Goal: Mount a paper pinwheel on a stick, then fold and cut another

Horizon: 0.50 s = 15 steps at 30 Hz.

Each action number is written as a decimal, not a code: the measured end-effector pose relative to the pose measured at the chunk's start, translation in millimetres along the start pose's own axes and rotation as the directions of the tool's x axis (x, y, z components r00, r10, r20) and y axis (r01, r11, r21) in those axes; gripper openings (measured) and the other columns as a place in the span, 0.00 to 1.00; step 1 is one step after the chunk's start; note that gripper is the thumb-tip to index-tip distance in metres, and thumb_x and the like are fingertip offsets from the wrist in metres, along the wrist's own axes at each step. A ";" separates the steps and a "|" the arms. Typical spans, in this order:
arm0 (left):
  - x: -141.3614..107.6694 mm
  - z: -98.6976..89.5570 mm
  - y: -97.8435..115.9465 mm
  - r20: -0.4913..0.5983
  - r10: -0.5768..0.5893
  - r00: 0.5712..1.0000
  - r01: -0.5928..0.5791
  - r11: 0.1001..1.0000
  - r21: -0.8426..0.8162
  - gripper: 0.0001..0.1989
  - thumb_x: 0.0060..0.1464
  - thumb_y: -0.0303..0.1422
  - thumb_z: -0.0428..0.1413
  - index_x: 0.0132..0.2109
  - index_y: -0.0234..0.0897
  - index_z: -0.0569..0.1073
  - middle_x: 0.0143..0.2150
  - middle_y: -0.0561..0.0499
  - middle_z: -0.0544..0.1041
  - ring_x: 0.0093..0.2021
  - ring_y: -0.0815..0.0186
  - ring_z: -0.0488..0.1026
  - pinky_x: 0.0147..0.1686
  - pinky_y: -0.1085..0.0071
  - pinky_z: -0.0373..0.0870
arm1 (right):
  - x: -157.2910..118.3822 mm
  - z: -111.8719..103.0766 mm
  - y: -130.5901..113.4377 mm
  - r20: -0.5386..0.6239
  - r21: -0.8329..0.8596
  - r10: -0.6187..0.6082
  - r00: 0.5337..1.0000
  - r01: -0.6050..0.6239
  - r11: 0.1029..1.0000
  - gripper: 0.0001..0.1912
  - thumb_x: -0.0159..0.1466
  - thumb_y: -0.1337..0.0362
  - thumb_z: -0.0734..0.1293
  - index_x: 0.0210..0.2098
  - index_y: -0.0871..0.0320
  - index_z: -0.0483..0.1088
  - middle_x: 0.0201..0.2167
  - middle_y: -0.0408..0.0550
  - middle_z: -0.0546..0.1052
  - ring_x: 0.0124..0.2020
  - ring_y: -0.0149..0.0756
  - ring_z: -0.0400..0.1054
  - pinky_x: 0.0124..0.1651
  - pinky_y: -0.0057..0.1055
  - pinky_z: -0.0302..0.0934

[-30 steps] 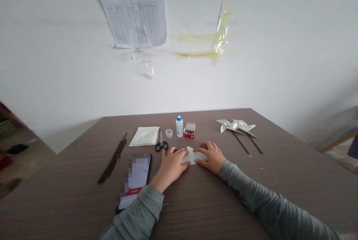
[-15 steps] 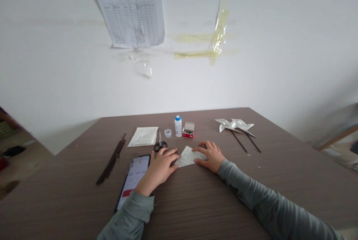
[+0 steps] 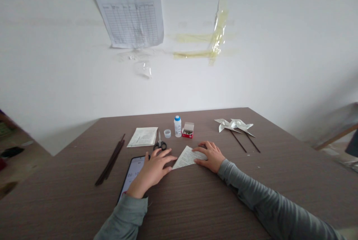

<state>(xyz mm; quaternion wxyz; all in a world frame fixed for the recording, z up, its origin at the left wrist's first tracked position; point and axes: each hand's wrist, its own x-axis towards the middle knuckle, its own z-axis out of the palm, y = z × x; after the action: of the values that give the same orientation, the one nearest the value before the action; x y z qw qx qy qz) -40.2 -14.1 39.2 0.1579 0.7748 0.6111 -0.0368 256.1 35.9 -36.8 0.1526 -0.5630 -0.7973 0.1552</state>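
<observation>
A sheet of printed paper [image 3: 185, 158], folded into a triangle, lies flat on the brown table in front of me. My right hand [image 3: 210, 157] holds its right side down, thumb at the near edge and fingers over the far side, covering that corner. At the paper's left tip is my left hand [image 3: 158, 166], its fingers spread and nothing gripped. Just beyond the left fingers rest black-handled scissors [image 3: 160, 144]. Part of a phone [image 3: 133, 173] showing a timer is hidden under my left hand and wrist.
Behind the paper stand a blue-capped white bottle [image 3: 178, 126], a small clear cup [image 3: 167, 133] and a red box [image 3: 188, 131] of small metal pieces. Folded paper sheets [image 3: 143, 136] and dark sticks [image 3: 112, 161] lie left. Two paper pinwheels [image 3: 237, 125] on sticks lie right.
My left hand has slid left and slightly toward me, uncovering the paper's left tip and covering more of the phone. The right hand stays in place on the paper.
</observation>
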 end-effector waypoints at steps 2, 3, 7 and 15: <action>0.1 0.3 -0.1 -0.006 0.005 1.000 -0.005 1.000 -0.004 0.34 0.79 0.28 0.61 0.83 0.61 0.84 0.97 0.49 0.68 0.98 0.33 0.56 0.92 0.12 0.49 | 0.8 1.1 1.5 -0.003 0.005 -0.002 1.000 0.002 1.000 0.27 0.76 0.55 0.85 0.74 0.36 0.91 0.77 0.55 0.83 0.80 0.66 0.74 0.84 0.67 0.70; 0.3 1.1 -0.4 -0.014 0.007 1.000 -0.007 1.000 -0.007 0.33 0.79 0.28 0.61 0.83 0.60 0.84 0.96 0.48 0.69 0.98 0.33 0.57 0.92 0.12 0.49 | 1.0 1.5 1.8 -0.007 0.007 -0.002 1.000 0.002 1.000 0.27 0.76 0.54 0.85 0.73 0.36 0.91 0.77 0.55 0.83 0.80 0.66 0.75 0.84 0.67 0.70; 3.7 9.2 -1.7 -0.082 0.014 0.997 -0.016 1.000 -0.022 0.32 0.81 0.27 0.58 0.80 0.60 0.87 0.93 0.48 0.75 0.96 0.34 0.62 0.91 0.11 0.53 | 0.9 2.5 0.9 -0.014 -0.001 0.002 1.000 -0.002 1.000 0.27 0.76 0.53 0.85 0.73 0.35 0.91 0.76 0.54 0.83 0.80 0.66 0.75 0.84 0.65 0.71; 20.9 33.5 8.9 -0.258 0.042 0.965 -0.053 0.998 -0.036 0.25 0.85 0.31 0.61 0.79 0.56 0.88 0.88 0.45 0.82 0.90 0.39 0.75 0.91 0.25 0.66 | 3.0 6.9 0.6 -0.021 -0.011 -0.013 1.000 0.013 1.000 0.26 0.77 0.52 0.84 0.73 0.35 0.91 0.75 0.54 0.84 0.78 0.64 0.75 0.83 0.65 0.71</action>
<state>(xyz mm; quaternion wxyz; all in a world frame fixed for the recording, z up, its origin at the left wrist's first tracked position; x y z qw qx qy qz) -21.9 -6.1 4.0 0.0947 0.7839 0.6082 0.0807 252.8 38.4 -43.1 0.1588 -0.5602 -0.8001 0.1439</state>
